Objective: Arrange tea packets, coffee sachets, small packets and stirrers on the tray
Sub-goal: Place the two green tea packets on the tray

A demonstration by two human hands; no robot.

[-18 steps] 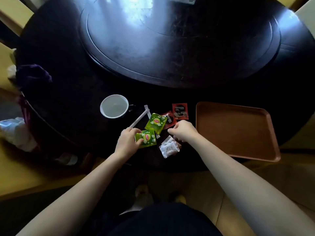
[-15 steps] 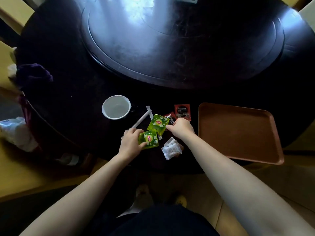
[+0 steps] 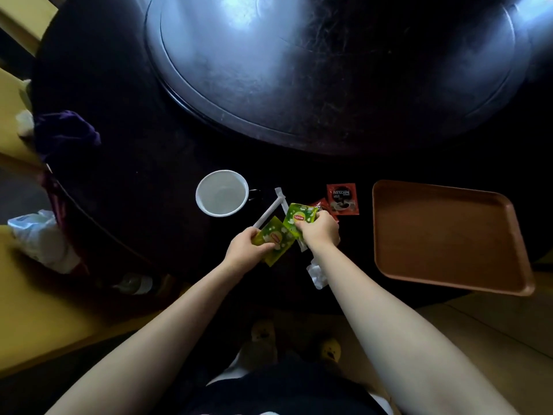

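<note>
I hold one green Lipton tea packet (image 3: 274, 238) in my left hand (image 3: 249, 251), thumb on top and fingers curled under its near edge. My right hand (image 3: 319, 232) pinches a second green Lipton tea packet (image 3: 300, 218) by its right side. The two packets overlap at their inner corners, just above the dark round table (image 3: 125, 163). Behind them two white paper-wrapped stirrers (image 3: 270, 209) lie crossed on the table. Just right of my right hand sit a red Nescafe coffee sachet (image 3: 343, 199) and a second red sachet (image 3: 320, 205), partly hidden by my knuckles. A small crinkled white packet (image 3: 317, 273) shows beside my right forearm. The brown rectangular plastic tray (image 3: 449, 235) lies well to the right with nothing on it. A white mug (image 3: 222, 193) stands left of the stirrers.
</note>
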